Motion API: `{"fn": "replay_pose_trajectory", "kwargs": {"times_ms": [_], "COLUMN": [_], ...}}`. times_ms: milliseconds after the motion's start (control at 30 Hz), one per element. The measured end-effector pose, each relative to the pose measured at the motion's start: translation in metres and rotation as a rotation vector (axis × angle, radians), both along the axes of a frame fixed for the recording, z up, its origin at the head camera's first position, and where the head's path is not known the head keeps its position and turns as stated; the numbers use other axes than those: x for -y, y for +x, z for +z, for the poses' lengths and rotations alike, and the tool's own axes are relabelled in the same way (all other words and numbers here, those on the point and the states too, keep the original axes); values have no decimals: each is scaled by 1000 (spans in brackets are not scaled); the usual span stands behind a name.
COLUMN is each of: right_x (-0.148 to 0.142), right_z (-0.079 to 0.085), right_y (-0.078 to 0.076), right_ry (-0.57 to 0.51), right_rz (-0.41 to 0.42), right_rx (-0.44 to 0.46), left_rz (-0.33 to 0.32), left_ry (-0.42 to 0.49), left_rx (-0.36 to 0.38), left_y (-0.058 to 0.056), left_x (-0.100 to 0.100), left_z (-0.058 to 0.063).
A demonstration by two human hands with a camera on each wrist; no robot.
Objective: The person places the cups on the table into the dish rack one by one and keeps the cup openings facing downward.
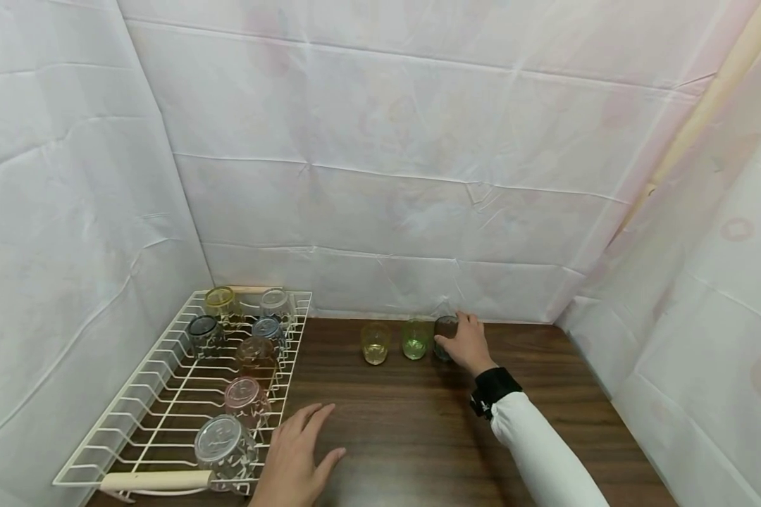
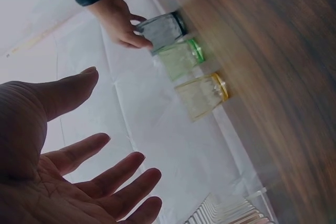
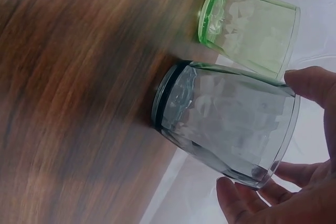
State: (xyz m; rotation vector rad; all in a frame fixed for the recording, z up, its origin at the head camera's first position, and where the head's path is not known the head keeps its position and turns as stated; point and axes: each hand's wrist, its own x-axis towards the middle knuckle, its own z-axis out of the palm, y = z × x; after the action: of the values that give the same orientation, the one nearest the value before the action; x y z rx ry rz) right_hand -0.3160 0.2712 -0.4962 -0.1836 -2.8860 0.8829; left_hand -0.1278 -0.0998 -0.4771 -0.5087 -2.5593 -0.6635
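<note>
My right hand point(image 1: 469, 346) pinches a smoky grey glass tumbler point(image 3: 220, 121) near its rim, thumb on one side and fingers on the other. That tumbler stands upright, its base at the wooden tabletop. Just to its left is a green glass point(image 1: 415, 341), and beyond that a yellow glass point(image 1: 375, 345), both upright in a row. Fingers spread and holding nothing, my left hand point(image 1: 294, 458) hovers beside the right side of a white wire rack point(image 1: 158, 422). Closest to it in the rack is an upside-down clear glass point(image 1: 220, 442).
Several more upturned glasses sit in the rack, among them a pink one point(image 1: 244, 394), an amber one point(image 1: 256, 354), a dark one point(image 1: 206, 332) and a yellow one point(image 1: 220, 301). A wooden handle point(image 1: 155, 481) crosses the rack's near end. White sheeting point(image 1: 380, 211) walls the table's back and sides.
</note>
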Motion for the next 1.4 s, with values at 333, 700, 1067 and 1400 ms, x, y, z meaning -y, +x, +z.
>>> {"fn": "replay_pose_trajectory", "kwargs": {"times_ms": [333,700,1067,1400], "right_x": [-2,-7,-9,-7], "right_z": [-1,-9,-5,4], "right_y": [6,22,45,60], "right_ry": [22,-121,-325,-841], "right_rz": [2,-24,-62,-66], "right_rx": [0,-23,-58,-14], "left_rz": [7,5,-19,-24], "left_ry": [26,25,50,31], "left_rx": [92,101,159,180], "left_y": [0,-4,-10,-12], "left_x": [2,0,-2,-4], "left_z": [2,4,9,11]}}
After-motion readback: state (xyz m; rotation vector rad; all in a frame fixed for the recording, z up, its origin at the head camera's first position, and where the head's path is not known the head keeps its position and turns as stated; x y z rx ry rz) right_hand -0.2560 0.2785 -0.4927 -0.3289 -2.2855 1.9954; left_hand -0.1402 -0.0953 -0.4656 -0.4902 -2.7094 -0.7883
